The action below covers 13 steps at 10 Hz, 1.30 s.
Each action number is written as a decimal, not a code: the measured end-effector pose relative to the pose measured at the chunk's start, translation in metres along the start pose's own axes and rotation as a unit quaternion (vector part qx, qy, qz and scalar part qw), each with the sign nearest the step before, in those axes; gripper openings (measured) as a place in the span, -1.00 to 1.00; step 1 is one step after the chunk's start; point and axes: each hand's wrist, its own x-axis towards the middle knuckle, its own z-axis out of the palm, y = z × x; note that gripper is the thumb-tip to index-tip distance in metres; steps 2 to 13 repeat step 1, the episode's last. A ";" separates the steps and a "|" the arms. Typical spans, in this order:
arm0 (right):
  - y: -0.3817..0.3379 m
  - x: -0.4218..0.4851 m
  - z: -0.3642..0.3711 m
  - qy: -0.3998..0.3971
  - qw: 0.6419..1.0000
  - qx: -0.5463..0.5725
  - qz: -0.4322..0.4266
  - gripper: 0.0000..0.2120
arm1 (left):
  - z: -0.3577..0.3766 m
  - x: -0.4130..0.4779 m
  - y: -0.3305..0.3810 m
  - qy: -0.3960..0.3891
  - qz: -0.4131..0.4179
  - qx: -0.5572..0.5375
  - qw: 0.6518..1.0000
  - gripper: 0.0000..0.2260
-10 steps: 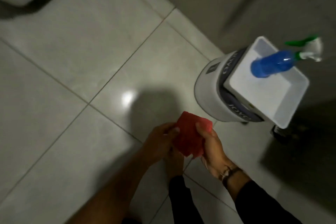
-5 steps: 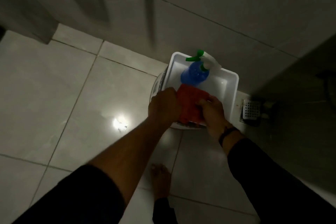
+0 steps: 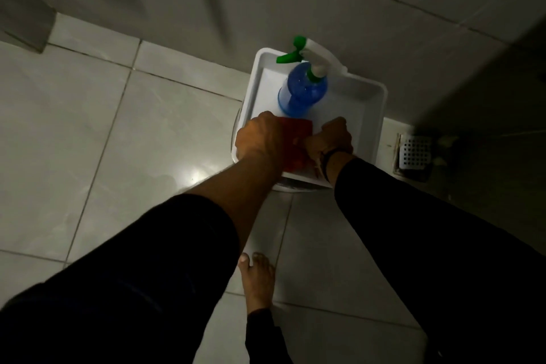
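Item 1, container: white rectangular tray (image 3: 379, 115) with raised walls and rounded corners. It rests on top of a pale round bucket (image 3: 291, 188), of which only a sliver of the near edge shows under the tray. The pair stands on the tiled floor (image 3: 118, 142), close against the grey wall (image 3: 206, 9).

Contents of tray:
- Blue spray bottle (image 3: 302, 91), translucent, with a white head and a green trigger and nozzle. It stands in the far half of the tray, its head toward the wall.
- Red cloth (image 3: 295, 139), in the near half of the tray, its far edge just beside the base of the bottle.

Item 2, red cloth, condition: plain solid red, folded to a roughly rectangular pad with a straight far edge. Its lower part is darker and partly hidden by the hands. Whether it lies flat on the tray bottom cannot be told.

Hands: the left hand (image 3: 260, 139) is curled over the left edge of the cloth. The right hand (image 3: 332, 136), with a dark wristband (image 3: 328, 158), is closed on its right edge. The two hands are close together, with the cloth between them.

Other: a white grated floor drain (image 3: 415, 151) to the right of the tray, and one bare foot (image 3: 257, 281) on the floor nearer the camera.
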 end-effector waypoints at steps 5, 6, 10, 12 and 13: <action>0.001 -0.030 -0.004 0.038 0.999 0.034 -0.019 -0.18 | -0.007 -0.022 -0.008 0.042 0.052 0.047 0.997 -0.57; 0.001 -0.030 -0.004 0.038 0.999 0.034 -0.019 -0.18 | -0.007 -0.022 -0.008 0.042 0.052 0.047 0.997 -0.57; 0.001 -0.030 -0.004 0.038 0.999 0.034 -0.019 -0.18 | -0.007 -0.022 -0.008 0.042 0.052 0.047 0.997 -0.57; 0.001 -0.030 -0.004 0.038 0.999 0.034 -0.019 -0.18 | -0.007 -0.022 -0.008 0.042 0.052 0.047 0.997 -0.57; 0.001 -0.030 -0.004 0.038 0.999 0.034 -0.019 -0.18 | -0.007 -0.022 -0.008 0.042 0.052 0.047 0.997 -0.57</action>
